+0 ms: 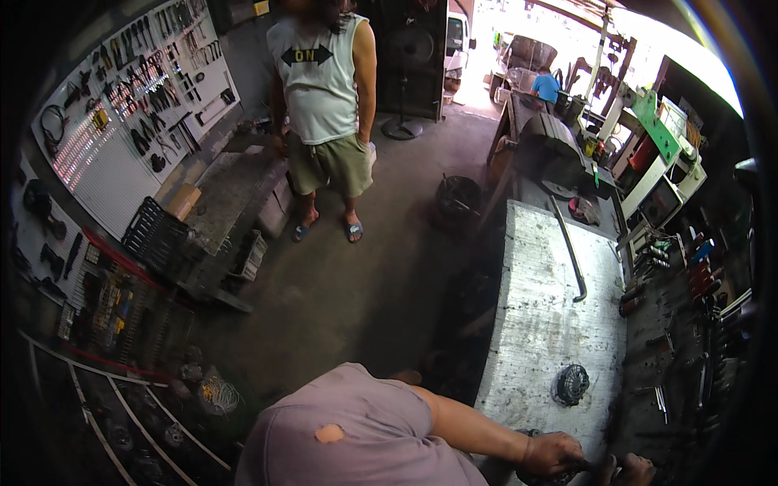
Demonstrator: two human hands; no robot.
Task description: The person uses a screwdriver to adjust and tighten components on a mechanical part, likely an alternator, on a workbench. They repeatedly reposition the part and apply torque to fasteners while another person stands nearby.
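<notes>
My left arm reaches from the lower edge to the bench on my right. My left hand (pixel 553 454) is closed on a dark, elongated tool (pixel 598 465), and my right hand (pixel 637 471) grips it farther right, partly cropped by the frame. A dark part (pixel 535 433) lies under my left wrist, mostly hidden. A round, blackened metal part (pixel 571 385) sits on the pale, stained metal benchtop (pixel 535 308). A long bent metal bar (pixel 571 259) lies farther along it.
A person (pixel 320 105) stands beside the left workbench (pixel 235 190), below a tool board (pixel 138 81). A dark round tub (pixel 458 198) is on the floor. Tools (pixel 673 340) line the right side. Another person in blue (pixel 543 85) is near the bright doorway, by machinery.
</notes>
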